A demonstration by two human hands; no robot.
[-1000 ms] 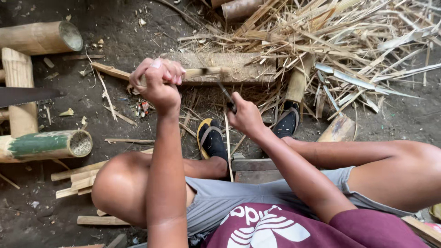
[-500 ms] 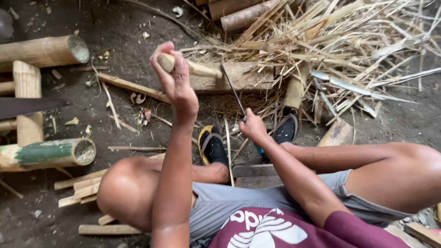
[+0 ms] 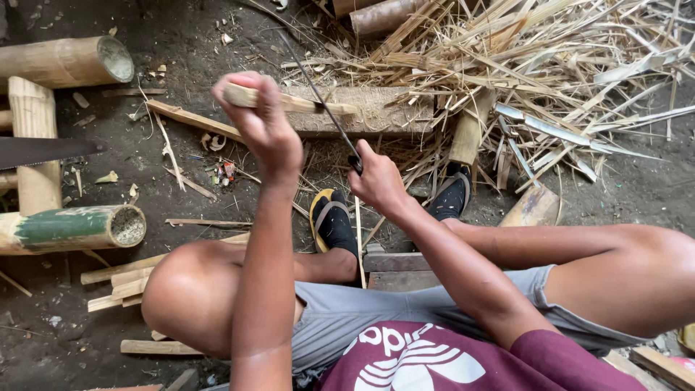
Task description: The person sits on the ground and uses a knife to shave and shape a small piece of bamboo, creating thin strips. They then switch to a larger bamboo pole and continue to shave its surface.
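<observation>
- Gripping a short bamboo stick (image 3: 289, 101) in a closed fist, the left hand (image 3: 264, 127) holds it raised and roughly level, with its free end over the wooden block (image 3: 376, 116).
- The right hand (image 3: 376, 181) is wrapped firmly around the dark handle of a long thin blade (image 3: 318, 94), which runs up and away and crosses the stick near its free end.
- Judged step: shaving or splitting the stick's end. Keep the edge angled away from the left fingers, and keep the stick end braced against or just above the block.
- Take shallow cuts along the grain; a deep bite could run off line.
- Sandalled feet (image 3: 333, 221) rest just below the work zone; keep the blade path clear of them.
- Bamboo tubes (image 3: 72, 228) lie on the left, a heap of shavings (image 3: 550, 65) on the right.
</observation>
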